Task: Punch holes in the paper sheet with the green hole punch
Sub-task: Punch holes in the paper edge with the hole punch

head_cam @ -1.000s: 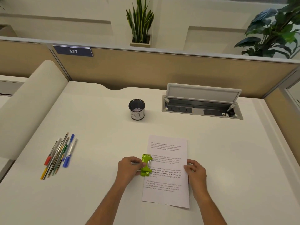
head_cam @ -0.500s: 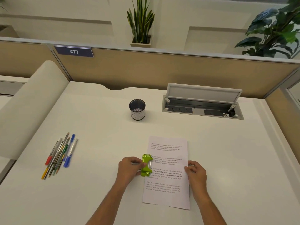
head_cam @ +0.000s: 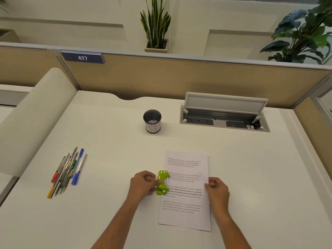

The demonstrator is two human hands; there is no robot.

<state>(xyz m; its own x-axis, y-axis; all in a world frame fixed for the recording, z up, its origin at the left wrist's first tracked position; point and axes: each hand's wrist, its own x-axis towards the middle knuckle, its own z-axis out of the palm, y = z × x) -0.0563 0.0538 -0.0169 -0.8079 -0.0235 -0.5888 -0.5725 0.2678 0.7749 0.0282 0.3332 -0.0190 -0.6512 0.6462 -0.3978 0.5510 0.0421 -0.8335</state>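
Note:
A printed paper sheet [head_cam: 186, 209] lies flat on the white desk [head_cam: 111, 159], in front of me. The green hole punch [head_cam: 162, 182] sits over the middle of the sheet's left edge. My left hand [head_cam: 142, 184] grips the punch from its left side, thumb and fingers against its body. My right hand [head_cam: 218, 192] rests on the sheet's right edge, fingers curled and pinching or pressing the paper. Whether the paper edge is inside the punch slot is hidden by the punch.
Several pens and pencils [head_cam: 68, 171] lie at the left of the desk. A dark pen cup [head_cam: 152, 121] stands behind the sheet. An open cable and socket box [head_cam: 224, 115] is at the back right. Beige partition panels [head_cam: 161, 78] bound the desk.
Almost nothing differs. Both hands, the punch and the sheet keep the same places; only the view shifts very slightly.

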